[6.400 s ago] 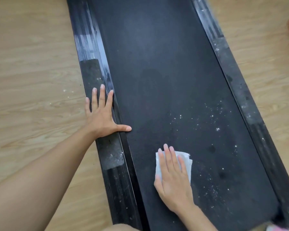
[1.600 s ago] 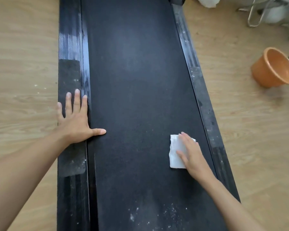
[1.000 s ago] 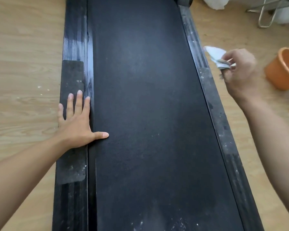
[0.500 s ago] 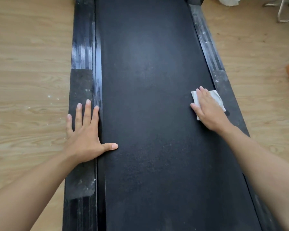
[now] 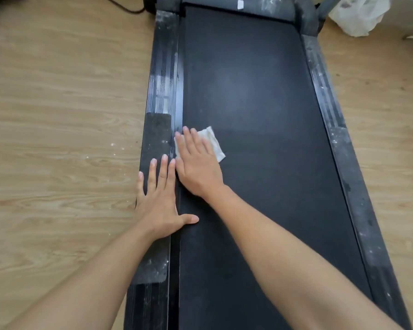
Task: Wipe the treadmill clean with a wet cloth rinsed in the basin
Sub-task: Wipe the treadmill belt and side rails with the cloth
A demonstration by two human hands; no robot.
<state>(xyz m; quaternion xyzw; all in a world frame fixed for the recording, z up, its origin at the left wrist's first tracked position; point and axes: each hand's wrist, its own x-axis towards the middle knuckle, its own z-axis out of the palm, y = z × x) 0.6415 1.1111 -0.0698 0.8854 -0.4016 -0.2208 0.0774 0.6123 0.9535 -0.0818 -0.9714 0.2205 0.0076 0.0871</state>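
while left hand [image 5: 158, 203] braces, right hand [image 5: 197, 166] presses cloth [image 5: 214, 142].

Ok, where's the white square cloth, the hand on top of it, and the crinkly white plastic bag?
white square cloth [image 5: 214, 144]: head view, bare corner past the fingers.
right hand [image 5: 197, 167]: head view, back of the hand.
crinkly white plastic bag [image 5: 358, 15]: head view, middle of the bag.

Open over belt's [image 5: 267, 103] middle, far end, right side; blocked at belt's left edge by left hand [image 5: 159, 201], right hand [image 5: 197, 167], cloth [image 5: 214, 142].
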